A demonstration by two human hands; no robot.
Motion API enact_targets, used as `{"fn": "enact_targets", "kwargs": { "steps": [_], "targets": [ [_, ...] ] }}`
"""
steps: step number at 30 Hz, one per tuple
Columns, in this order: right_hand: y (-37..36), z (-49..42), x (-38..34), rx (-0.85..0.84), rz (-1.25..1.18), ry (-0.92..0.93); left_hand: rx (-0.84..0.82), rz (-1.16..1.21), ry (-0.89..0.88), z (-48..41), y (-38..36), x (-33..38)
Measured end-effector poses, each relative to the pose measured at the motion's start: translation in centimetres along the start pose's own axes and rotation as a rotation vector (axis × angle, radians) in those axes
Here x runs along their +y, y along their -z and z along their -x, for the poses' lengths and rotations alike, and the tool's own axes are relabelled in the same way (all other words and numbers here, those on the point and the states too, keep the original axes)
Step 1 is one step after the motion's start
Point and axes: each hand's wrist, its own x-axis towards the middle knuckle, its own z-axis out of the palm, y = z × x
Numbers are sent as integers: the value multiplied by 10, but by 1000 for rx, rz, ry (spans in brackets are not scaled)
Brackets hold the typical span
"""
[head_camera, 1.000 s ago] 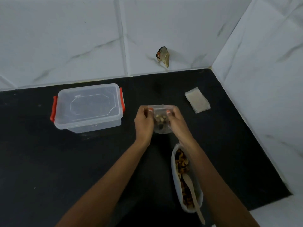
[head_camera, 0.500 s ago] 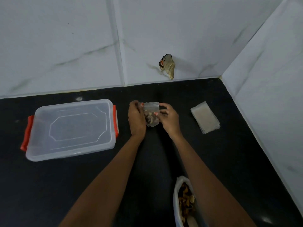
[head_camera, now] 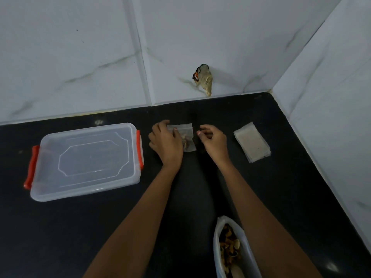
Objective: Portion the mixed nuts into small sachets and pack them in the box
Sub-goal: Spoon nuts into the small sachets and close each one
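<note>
The counter (head_camera: pixel 80 227) looks like black stone, smooth and polished enough to give dull reflections, and the wall tiles (head_camera: pixel 70 47) are white with grey marble veining, smooth with a soft sheen. The box (head_camera: pixel 86 159) and its lid are clear, slightly cloudy hard plastic with glossy orange-red plastic clips (head_camera: pixel 31 167). The sachet (head_camera: pixel 187 137), the stack of empty sachets (head_camera: pixel 252 144) and the bag (head_camera: pixel 216 253) of dry, rough brown nuts (head_camera: pixel 228 245) are thin, soft plastic film, clear to milky, and the wrapper (head_camera: pixel 203 81) against the wall is crumpled, shiny film.
</note>
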Motion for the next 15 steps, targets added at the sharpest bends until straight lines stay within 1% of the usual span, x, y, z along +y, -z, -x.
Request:
{"fn": "enact_targets", "kwargs": {
  "steps": [3, 5, 6, 8, 11, 13, 15],
  "targets": [
    [27, 0, 4, 58, 27, -16, -29, 36, -119, 16, -6, 20],
    [47, -1, 10, 100, 77, -45, -85, 151, -182, 26, -18, 35],
    [58, -2, 14, 130, 99, -63, -135, 220, -174, 32, -26, 42],
    [79, -4, 25, 204, 127, -111, -266, 299, -82, 42, -44, 55],
    [105, -8, 45, 309, 204, -179, -432, 325, 78, 55, -74, 70],
    [116, -10, 58, 349, 269, -194, -477, 320, 140, 59, -90, 77],
    [124, -11, 66, 377, 315, -219, -489, 295, 178, 62, -102, 82]
  ]
}}
